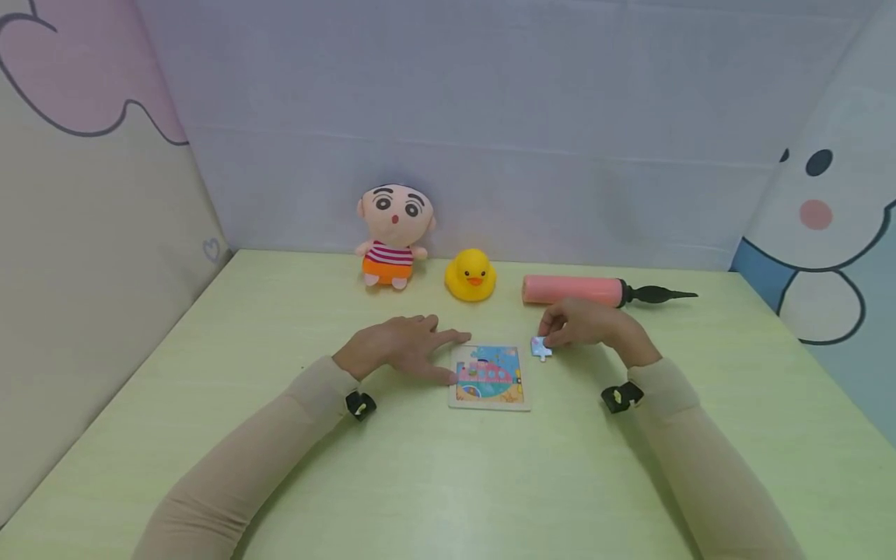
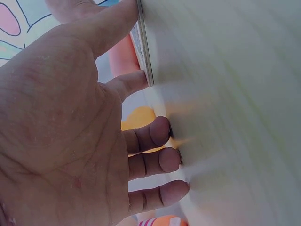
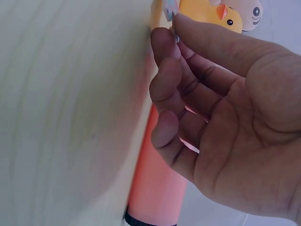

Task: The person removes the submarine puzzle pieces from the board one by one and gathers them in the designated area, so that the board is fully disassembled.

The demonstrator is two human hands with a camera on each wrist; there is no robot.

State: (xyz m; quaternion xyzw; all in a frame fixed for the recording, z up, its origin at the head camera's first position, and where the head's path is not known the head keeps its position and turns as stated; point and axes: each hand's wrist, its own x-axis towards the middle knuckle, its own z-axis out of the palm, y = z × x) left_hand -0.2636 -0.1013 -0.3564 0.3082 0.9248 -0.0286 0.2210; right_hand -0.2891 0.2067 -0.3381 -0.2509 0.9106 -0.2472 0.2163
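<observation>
A square wooden jigsaw puzzle (image 1: 490, 405) with a pink submarine picture lies flat on the table; a pale bare patch shows at its upper left. My left hand (image 1: 402, 346) is spread at the puzzle's left side, thumb and index finger touching the board's edge (image 2: 146, 52). The other three fingers extend beside it in the left wrist view. To the right of the board, my right hand (image 1: 582, 322) pinches a light blue and pink puzzle piece (image 1: 540, 348) between thumb and index finger. Only a sliver of that piece (image 3: 170, 8) shows in the right wrist view.
Behind the puzzle sit a yellow rubber duck (image 1: 471, 275) and a plush doll (image 1: 395, 233) in a striped shirt. A pink hand pump (image 1: 572, 290) with a black nozzle lies just beyond my right hand. A pale cloth wall (image 1: 476, 155) closes the back.
</observation>
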